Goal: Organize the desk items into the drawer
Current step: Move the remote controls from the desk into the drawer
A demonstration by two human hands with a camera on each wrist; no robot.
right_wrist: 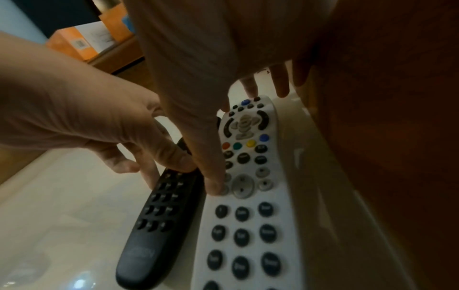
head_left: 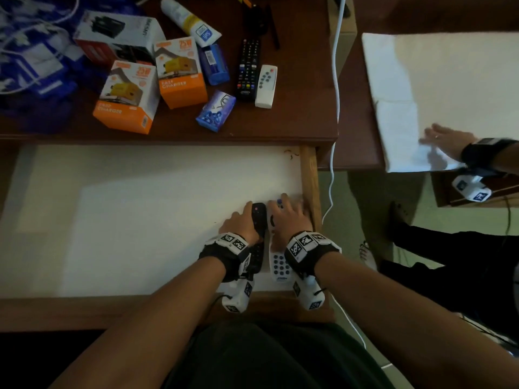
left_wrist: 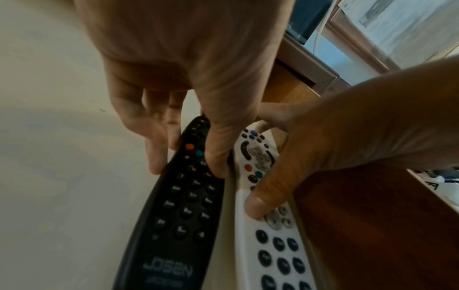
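Observation:
The open drawer [head_left: 140,220] has a pale bare floor. Two long remotes lie side by side at its right end. My left hand [head_left: 238,223] pinches the black remote [head_left: 257,259] by its sides between thumb and fingers [left_wrist: 156,164]; the black remote [left_wrist: 178,215] rests on the drawer floor. My right hand [head_left: 289,217] arches over the white remote [head_left: 278,265], which lies along the drawer's right wall [head_left: 309,178]. In the right wrist view the thumb [right_wrist: 216,186] presses the white remote [right_wrist: 248,235] by its left edge and the fingers reach past its far end.
On the desk behind the drawer are two orange charger boxes [head_left: 126,99] [head_left: 181,71], a white box [head_left: 118,35], two blue packs [head_left: 215,110] [head_left: 214,64], a tube [head_left: 188,19], a black remote [head_left: 248,70] and a small white remote [head_left: 265,85]. At right, another person's hand [head_left: 446,141] rests on white sheet [head_left: 407,94].

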